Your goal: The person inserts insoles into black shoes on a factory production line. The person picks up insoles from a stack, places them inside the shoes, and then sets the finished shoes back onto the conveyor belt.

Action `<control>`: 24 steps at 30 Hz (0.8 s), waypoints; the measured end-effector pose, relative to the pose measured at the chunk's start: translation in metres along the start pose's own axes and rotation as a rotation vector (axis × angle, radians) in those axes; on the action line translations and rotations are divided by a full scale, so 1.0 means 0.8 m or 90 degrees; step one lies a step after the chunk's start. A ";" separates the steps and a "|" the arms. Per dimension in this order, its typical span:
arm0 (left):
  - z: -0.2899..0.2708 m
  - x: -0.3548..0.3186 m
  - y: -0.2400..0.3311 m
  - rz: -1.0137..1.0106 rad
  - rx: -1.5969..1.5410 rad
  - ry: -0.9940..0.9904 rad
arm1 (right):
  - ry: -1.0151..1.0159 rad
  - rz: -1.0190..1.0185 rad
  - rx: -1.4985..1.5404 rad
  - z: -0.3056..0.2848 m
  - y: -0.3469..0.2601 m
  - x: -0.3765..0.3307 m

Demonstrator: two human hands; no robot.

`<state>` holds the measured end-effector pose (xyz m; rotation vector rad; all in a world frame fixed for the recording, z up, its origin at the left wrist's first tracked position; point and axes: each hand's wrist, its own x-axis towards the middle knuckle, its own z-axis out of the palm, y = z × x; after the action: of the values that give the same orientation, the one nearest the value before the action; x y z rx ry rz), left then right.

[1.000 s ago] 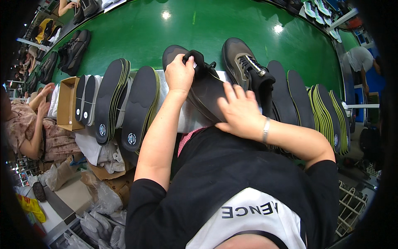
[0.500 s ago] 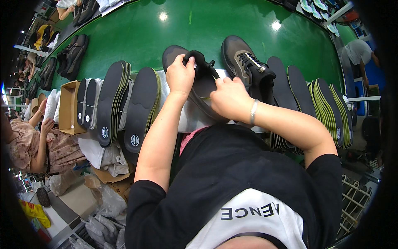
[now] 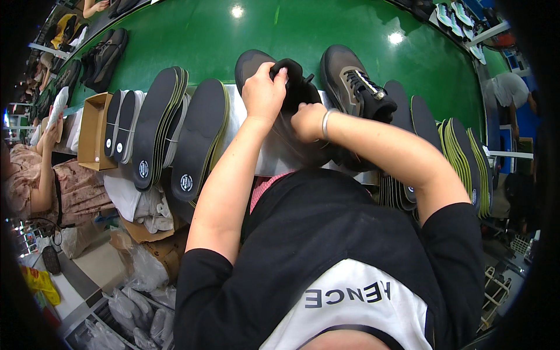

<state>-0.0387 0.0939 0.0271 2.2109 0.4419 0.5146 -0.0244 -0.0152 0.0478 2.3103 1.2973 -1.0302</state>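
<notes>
A dark brown and black shoe [image 3: 249, 61] lies before me, toe pointing away, on a pale metal surface. My left hand [image 3: 263, 94] is closed on its black tongue [image 3: 287, 71], pulling it up. Pressed into the shoe's opening is my right hand [image 3: 309, 121], fingers curled; whatever they grip is hidden, and the heel end is blurred. Just right of it stands a matching shoe [image 3: 343, 70] with black laces and a small light tag, touched by neither hand.
Stacks of black insoles with green edges stand left [image 3: 199, 125] and right [image 3: 424, 119]. An open cardboard box [image 3: 93, 137] sits farther left. Beyond spreads a green table [image 3: 291, 26] with more dark shoes [image 3: 109, 61]. At the left, a person in patterned clothing [image 3: 64, 189] handles a white item.
My right hand has moved left and deeper into the shoe's opening. The left hand still grips the tongue. The whole view has shifted slightly.
</notes>
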 end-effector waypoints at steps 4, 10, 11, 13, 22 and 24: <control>0.000 -0.002 0.000 -0.004 -0.030 0.007 | -0.123 -0.096 -0.076 -0.014 0.012 0.004; 0.002 -0.003 0.007 -0.017 -0.009 0.002 | 0.075 -0.032 -0.204 0.034 -0.005 0.016; 0.004 -0.003 0.007 -0.004 -0.011 0.003 | 0.043 -0.050 -0.221 0.029 -0.001 0.013; 0.005 -0.004 0.001 -0.004 -0.017 0.009 | 0.059 -0.093 -0.227 0.027 0.004 0.001; 0.010 0.001 -0.010 -0.046 -0.090 -0.017 | -0.140 -0.223 0.047 0.015 0.012 -0.043; -0.008 0.010 -0.011 -0.012 -0.104 -0.116 | -0.153 -0.189 -0.001 0.019 0.009 -0.041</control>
<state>-0.0365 0.1070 0.0259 2.0722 0.3124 0.3242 -0.0358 -0.0480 0.0601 1.9539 1.5655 -1.3514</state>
